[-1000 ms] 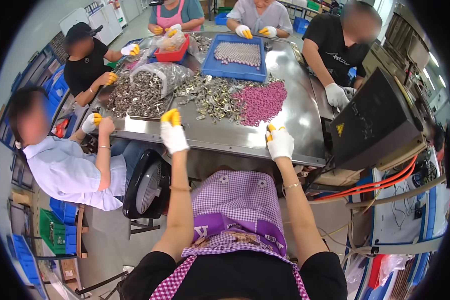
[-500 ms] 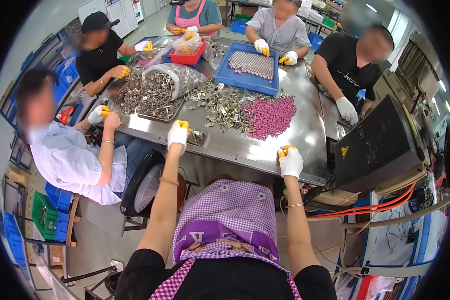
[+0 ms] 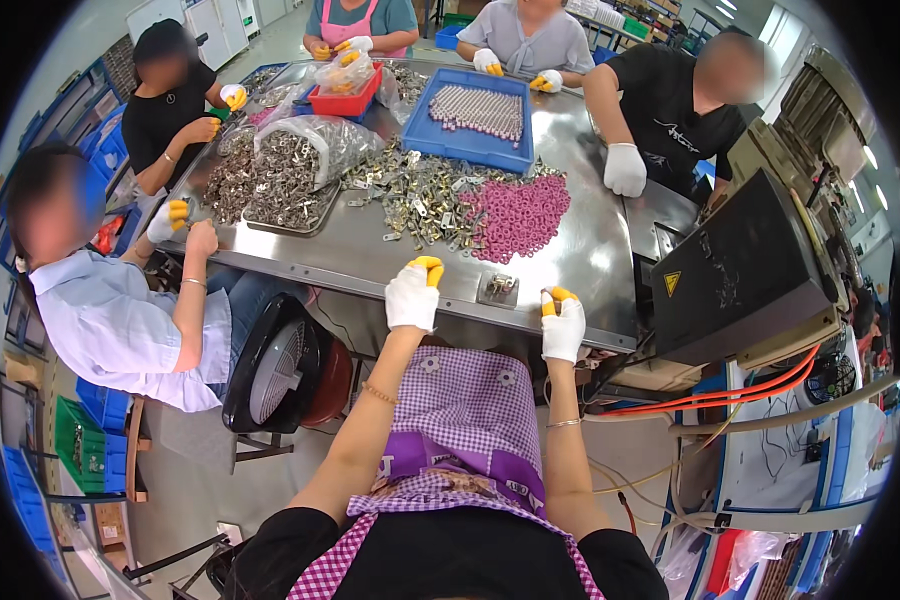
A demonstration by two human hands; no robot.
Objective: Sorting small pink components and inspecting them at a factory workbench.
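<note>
At the near edge of the steel table (image 3: 362, 268), my left hand (image 3: 412, 297) wears a white glove with yellow fingertips. Its fingers are curled together, and whatever they hold is hidden. To the right, my right hand (image 3: 563, 328), gloved alike, has its thumb and fingers bent in a pinch. Anything in that pinch is too small to make out. Between the hands, a small square metal plate with little metal parts on it (image 3: 498, 287) lies near the edge. Beyond are a heap of pink rings (image 3: 515, 218) and a pile of silver and brass-coloured metal parts (image 3: 420, 205).
A blue tray (image 3: 518, 163) holds rows of small pieces. At the left lie heaped metal clips (image 3: 288, 165) and a red bin (image 3: 342, 103). Several co-workers sit around the table. A dark machine box (image 3: 735, 270) stands at the right, orange hoses (image 3: 720, 397) below it.
My left hand has moved right along the table edge. The small plate, earlier beside it at the left, now lies between my hands. My right hand stays near the edge.
</note>
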